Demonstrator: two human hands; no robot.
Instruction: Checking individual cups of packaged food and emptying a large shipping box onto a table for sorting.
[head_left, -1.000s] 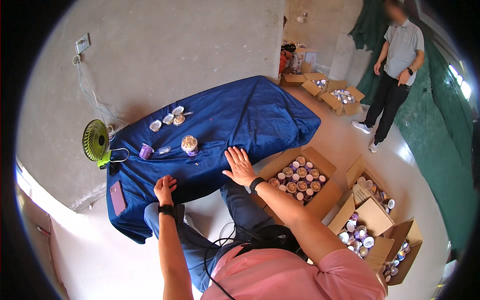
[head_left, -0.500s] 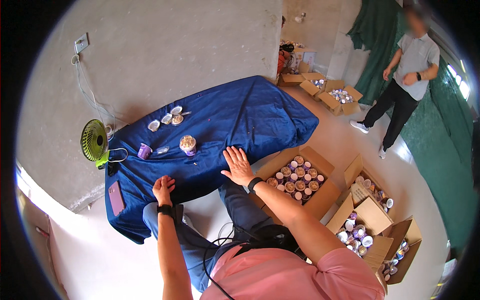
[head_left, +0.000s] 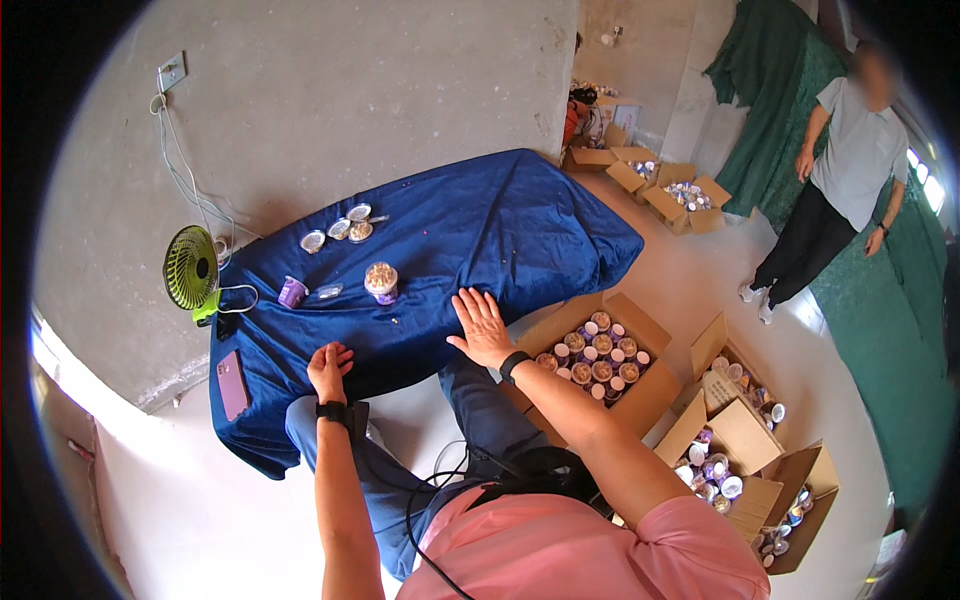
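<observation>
My right hand (head_left: 482, 328) lies flat on the blue tablecloth (head_left: 470, 215) near its front edge, fingers spread and nothing in it. At the table's edge my left hand (head_left: 328, 372) has its fingers curled in, with nothing visible in them. Between and beyond the hands stands a purple cup (head_left: 381, 284), upright, its clear top full of light brown pieces. Farther left, a smaller purple cup (head_left: 293, 292) sits tilted beside a clear plastic piece (head_left: 330, 291). Several round silvery lids (head_left: 313, 241) lie toward the wall, one with brown bits on it.
A green fan (head_left: 191, 268) and a purple phone (head_left: 232, 386) are at the table's left end. Right of the table stands an open carton (head_left: 640, 392) of cups; more cartons (head_left: 727, 487) of cups surround it. A person (head_left: 850, 165) is at the far right.
The person at the right has shifted and changed stance, arms now lowered. The whole view has moved slightly; both my hands keep their places on the table.
</observation>
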